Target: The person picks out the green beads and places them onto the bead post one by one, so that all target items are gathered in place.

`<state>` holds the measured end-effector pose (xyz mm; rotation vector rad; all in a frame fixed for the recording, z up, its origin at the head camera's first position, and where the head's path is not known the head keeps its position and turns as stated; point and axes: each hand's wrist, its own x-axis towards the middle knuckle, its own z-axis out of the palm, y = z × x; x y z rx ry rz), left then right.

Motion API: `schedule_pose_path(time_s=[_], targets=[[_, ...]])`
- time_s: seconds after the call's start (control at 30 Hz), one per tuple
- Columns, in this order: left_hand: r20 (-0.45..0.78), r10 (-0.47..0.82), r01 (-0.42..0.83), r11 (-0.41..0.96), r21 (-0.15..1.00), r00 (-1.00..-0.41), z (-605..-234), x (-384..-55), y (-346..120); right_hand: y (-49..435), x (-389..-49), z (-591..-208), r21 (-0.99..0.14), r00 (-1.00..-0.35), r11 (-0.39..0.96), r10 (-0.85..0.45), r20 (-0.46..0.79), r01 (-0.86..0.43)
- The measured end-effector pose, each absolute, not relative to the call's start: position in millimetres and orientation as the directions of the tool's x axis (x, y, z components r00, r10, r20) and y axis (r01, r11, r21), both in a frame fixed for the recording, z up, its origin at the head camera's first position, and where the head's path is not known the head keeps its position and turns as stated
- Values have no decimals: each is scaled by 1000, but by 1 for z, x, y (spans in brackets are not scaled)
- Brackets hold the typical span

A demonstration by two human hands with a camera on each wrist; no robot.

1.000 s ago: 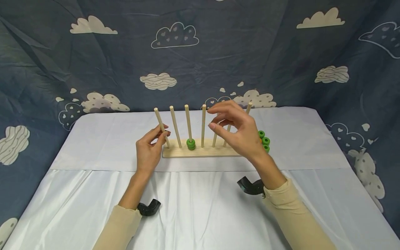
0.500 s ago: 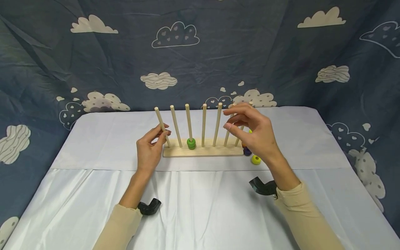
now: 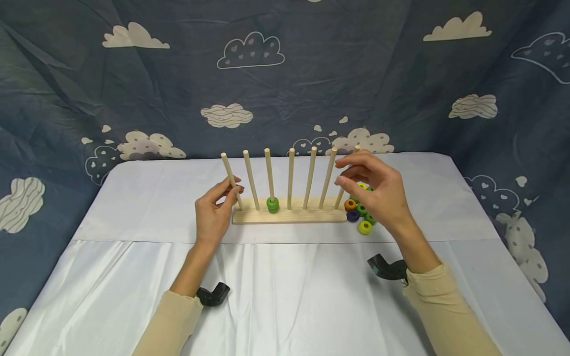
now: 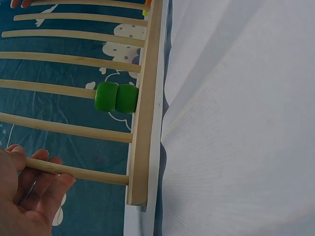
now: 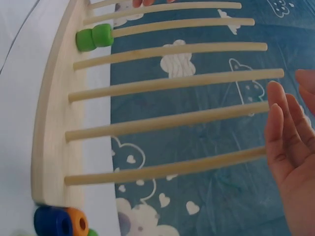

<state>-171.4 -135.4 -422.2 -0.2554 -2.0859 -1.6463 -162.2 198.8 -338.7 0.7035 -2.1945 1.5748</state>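
A wooden base (image 3: 289, 216) with a row of several upright pegs stands on the white cloth. Two green beads (image 3: 272, 204) are stacked low on the third peg from the left, also visible in the left wrist view. My left hand (image 3: 213, 212) pinches the leftmost peg (image 4: 88, 173) between thumb and fingers. Near the tops of the rightmost pegs, my right hand (image 3: 376, 190) hovers with fingers loosely bent and nothing between them. Loose beads lie by the base's right end: an orange bead (image 3: 350, 204), a dark blue bead (image 3: 353, 215), a yellow bead (image 3: 364, 227) and several green ones, partly behind the right hand.
A white cloth (image 3: 285, 291) covers the table. Behind and beside it hangs a dark blue curtain (image 3: 356, 74) with cloud prints. A black wrist mount (image 3: 213, 295) is on the left wrist, and a similar black mount (image 3: 387, 268) is on the right.
My right hand has moved rightward along the peg tops, from the fourth peg to the rightmost ones, uncovering loose beads. My left hand keeps its grip on the leftmost peg.
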Motion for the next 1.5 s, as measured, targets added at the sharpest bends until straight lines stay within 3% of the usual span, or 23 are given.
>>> schedule_pose_path(time_s=[1.5], targets=[[479, -139, 430, 278, 859, -867, -423, -172, -136, 263, -177, -384, -829, -914, 415, -15, 406, -376]])
